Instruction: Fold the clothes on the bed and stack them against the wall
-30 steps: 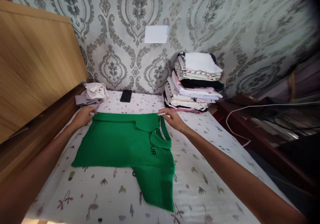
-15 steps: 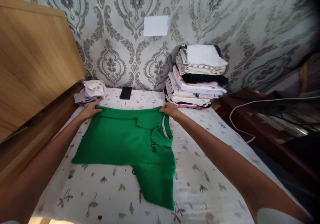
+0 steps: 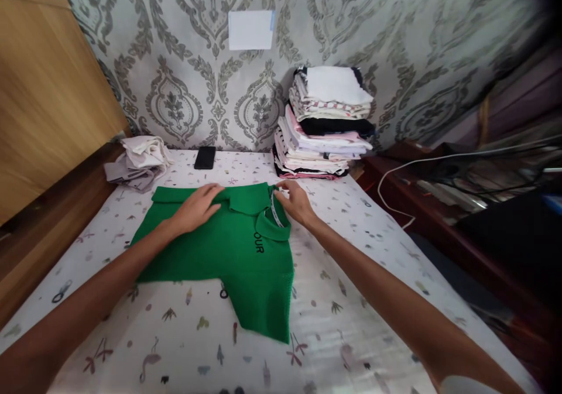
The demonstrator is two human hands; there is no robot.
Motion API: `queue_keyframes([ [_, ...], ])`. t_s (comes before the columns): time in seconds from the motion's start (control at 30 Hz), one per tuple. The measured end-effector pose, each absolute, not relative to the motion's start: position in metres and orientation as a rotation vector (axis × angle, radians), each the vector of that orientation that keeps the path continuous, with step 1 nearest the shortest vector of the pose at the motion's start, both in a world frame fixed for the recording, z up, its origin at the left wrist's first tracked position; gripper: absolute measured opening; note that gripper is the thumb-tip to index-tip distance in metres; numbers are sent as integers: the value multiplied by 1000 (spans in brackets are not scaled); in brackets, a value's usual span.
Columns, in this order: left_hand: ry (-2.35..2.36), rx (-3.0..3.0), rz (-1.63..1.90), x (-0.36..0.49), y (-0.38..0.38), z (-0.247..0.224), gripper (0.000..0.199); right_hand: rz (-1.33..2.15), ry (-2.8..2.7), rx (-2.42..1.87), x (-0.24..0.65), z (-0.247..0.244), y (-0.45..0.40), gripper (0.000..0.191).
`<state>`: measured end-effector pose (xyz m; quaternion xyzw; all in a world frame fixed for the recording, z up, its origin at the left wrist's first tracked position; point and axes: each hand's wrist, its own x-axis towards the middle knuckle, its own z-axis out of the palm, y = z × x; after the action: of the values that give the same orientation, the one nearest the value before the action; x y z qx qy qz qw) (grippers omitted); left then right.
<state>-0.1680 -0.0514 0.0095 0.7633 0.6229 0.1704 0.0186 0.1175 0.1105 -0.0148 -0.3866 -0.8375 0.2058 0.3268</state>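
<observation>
A green polo shirt (image 3: 206, 247) with dark lettering lies on the white patterned bedsheet (image 3: 193, 347). Its far side is folded inward along the back edge, with one sleeve turned over near the collar. The near sleeve stretches toward me. My left hand (image 3: 198, 206) rests over the folded strip at mid-length, fingers apart and holding nothing. At the collar's back corner, my right hand (image 3: 295, 201) touches the fabric with thumb and forefinger; these are slightly apart, and no firm grip shows.
A tall stack of folded clothes (image 3: 325, 124) stands against the patterned wall. Left of it are a black phone (image 3: 205, 157) and a small pile of pale cloths (image 3: 140, 160). A wooden cabinet (image 3: 52, 89) borders the left; a white cable (image 3: 395, 165) hangs at the right.
My left hand has let go of the shirt's far left corner and moved right onto the folded strip. The right hand stays by the collar, its pinch loosened. The view has shifted slightly.
</observation>
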Motion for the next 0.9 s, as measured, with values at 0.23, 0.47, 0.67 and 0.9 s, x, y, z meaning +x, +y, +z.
queue_keyframes([
  [0.23, 1788, 2577, 292, -93, -25, -4, 47, 206, -2519, -1140, 122, -7, 23, 36],
  [0.47, 1821, 2718, 210, -96, -11, 20, 28, 302, -2526, -1307, 121, -2, 5, 15],
  [0.67, 1750, 2723, 161, -110, -16, 27, 32, 397, -2405, -1324, 124, -5, 8, 14],
  [0.9, 1641, 2436, 430, -110, -17, 21, 30, 376, -2411, -1254, 124, -9, 7, 10],
])
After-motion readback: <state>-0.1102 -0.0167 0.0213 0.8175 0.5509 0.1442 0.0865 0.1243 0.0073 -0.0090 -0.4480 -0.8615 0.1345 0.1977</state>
